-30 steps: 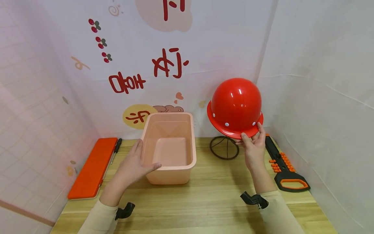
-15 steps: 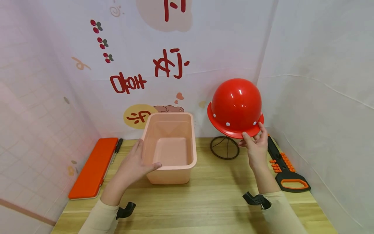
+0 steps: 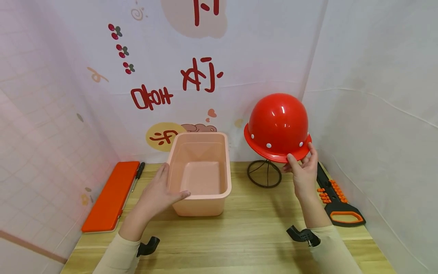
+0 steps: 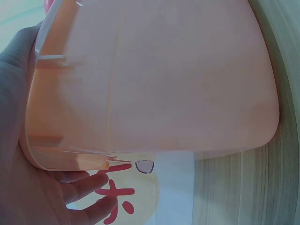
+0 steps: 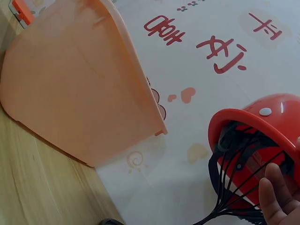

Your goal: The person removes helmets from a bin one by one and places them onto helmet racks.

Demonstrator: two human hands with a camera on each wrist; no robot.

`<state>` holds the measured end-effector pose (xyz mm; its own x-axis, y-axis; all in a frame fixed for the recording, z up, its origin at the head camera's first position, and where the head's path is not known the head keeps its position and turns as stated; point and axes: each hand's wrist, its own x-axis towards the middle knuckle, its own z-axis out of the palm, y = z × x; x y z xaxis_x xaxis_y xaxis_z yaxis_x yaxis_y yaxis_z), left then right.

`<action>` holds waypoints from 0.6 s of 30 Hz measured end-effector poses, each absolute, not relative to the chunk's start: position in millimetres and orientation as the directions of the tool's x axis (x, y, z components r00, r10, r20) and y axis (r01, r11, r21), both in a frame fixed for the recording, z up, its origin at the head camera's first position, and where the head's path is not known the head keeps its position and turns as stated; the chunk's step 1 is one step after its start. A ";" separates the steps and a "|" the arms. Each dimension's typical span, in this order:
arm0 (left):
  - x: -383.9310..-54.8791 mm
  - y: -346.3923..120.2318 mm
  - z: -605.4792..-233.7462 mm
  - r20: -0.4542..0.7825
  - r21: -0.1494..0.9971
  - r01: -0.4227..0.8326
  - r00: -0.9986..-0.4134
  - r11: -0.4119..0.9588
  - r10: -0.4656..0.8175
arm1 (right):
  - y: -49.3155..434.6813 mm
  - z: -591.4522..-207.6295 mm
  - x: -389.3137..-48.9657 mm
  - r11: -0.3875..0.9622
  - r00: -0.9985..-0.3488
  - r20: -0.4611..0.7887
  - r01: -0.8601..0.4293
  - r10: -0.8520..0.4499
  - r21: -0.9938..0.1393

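A red hard hat (image 3: 278, 125) with white rivets sits on a dark wire stand (image 3: 264, 174), its brim tilted down to the right. My right hand (image 3: 305, 177) pinches the near right brim, thumb on the outside and fingers underneath. In the right wrist view, the stand's thin wires (image 5: 225, 199) run up into the hat's hollow. On the left, a peach plastic bin (image 3: 198, 205) stands upright, with bare walls and floor inside. My left hand (image 3: 155, 190) rests at its near left corner, thumb across the front rim. In the left wrist view its fingers (image 4: 101, 206) extend loosely outside the wall.
An orange flat case (image 3: 111, 198) lies at the left edge, with a black-handled screwdriver (image 3: 138, 173) beside it. At the right lies a black and orange tool (image 3: 342, 207) with a looped handle. White printed cloth walls (image 3: 260, 42) enclose the wooden table (image 3: 232, 243).
My right hand shifts slightly to the right at the brim, and the hard hat turns a little with it. The left hand and bin keep their places; the head view drifts slightly.
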<state>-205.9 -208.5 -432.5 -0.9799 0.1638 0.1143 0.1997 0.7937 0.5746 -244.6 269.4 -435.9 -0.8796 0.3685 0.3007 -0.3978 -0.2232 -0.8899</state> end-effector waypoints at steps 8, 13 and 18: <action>-206.4 -210.0 -431.0 0.112 0.568 0.199 -0.980 0.799 0.164 | 270.4 -438.8 -241.7 -0.183 -0.883 0.318 -0.395 0.344 -0.900; -207.6 -208.9 -433.5 0.116 0.564 0.199 -0.980 0.801 0.162 | 278.2 -442.2 -237.5 -0.153 -0.888 0.346 -0.403 0.302 -0.902; -204.3 -207.2 -433.0 0.134 0.623 0.219 -0.976 0.751 0.174 | 301.7 -448.6 -227.6 -0.075 -0.901 0.372 -0.396 0.223 -0.915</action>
